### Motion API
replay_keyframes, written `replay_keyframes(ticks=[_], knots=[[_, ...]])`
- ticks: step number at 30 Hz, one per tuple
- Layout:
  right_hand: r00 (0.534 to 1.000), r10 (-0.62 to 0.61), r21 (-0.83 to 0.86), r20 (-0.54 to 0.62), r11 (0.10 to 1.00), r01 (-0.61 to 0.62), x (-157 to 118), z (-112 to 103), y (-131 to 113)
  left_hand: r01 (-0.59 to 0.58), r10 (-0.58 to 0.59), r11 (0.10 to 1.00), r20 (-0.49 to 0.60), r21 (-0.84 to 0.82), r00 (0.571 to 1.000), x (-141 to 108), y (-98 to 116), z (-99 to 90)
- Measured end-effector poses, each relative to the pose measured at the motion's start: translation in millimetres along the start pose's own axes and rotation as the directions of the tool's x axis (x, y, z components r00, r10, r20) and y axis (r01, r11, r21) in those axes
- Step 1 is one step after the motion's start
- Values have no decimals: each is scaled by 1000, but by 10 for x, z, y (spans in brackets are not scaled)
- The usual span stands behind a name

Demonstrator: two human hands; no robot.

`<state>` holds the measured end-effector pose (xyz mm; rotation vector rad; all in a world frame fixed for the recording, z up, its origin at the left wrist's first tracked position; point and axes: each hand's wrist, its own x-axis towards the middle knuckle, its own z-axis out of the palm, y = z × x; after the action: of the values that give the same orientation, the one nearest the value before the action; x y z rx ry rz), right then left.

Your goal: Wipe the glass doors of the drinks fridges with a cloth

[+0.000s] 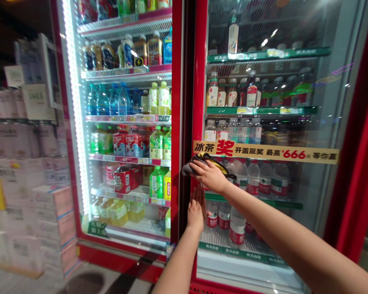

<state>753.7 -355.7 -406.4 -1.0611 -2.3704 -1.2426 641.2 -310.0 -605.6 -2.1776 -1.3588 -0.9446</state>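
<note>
My right hand [211, 176] holds a grey and black cloth with yellow parts [188, 168] against the red frame of the right fridge door, just under the beige banner strip [265, 152]. Below it, my left hand [196, 211] rests with straight fingers against the door frame [199, 81], holding nothing. Its palm side is turned to the door and mostly hidden. Behind the glass, bottles with red labels [237, 224] stand on the lower shelves, close to both hands.
To the left is a second lit fridge with a red frame [177, 102], its shelves full of drinks such as blue bottles [118, 100]. Stacked cartons [53, 228] stand on the floor at far left. Another red frame [360, 175] rises at the right edge.
</note>
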Motion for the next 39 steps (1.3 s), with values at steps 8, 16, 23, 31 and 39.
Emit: replay_keyframes(ticks=[8, 16, 23, 31, 39], knots=[[944, 318, -37, -87, 946, -322, -189, -107, 92, 18, -18, 998, -6, 58, 1000, 10, 41, -100], [975, 214, -59, -53, 974, -217, -309, -228, 319, -21, 27, 994, -49, 110, 998, 42, 41, -159], [925, 375, -95, -69, 920, -380, -967, -4, 156, -33, 43, 994, -91, 109, 995, 49, 93, -238], [882, 452, -124, -135, 876, -467, -888, -323, 649, -84, 80, 996, -175, -12, 981, 63, 295, -473], [871, 492, -106, -9, 865, -490, -1180, -302, 597, -227, 223, 974, -207, 4, 953, 403, 763, -709]])
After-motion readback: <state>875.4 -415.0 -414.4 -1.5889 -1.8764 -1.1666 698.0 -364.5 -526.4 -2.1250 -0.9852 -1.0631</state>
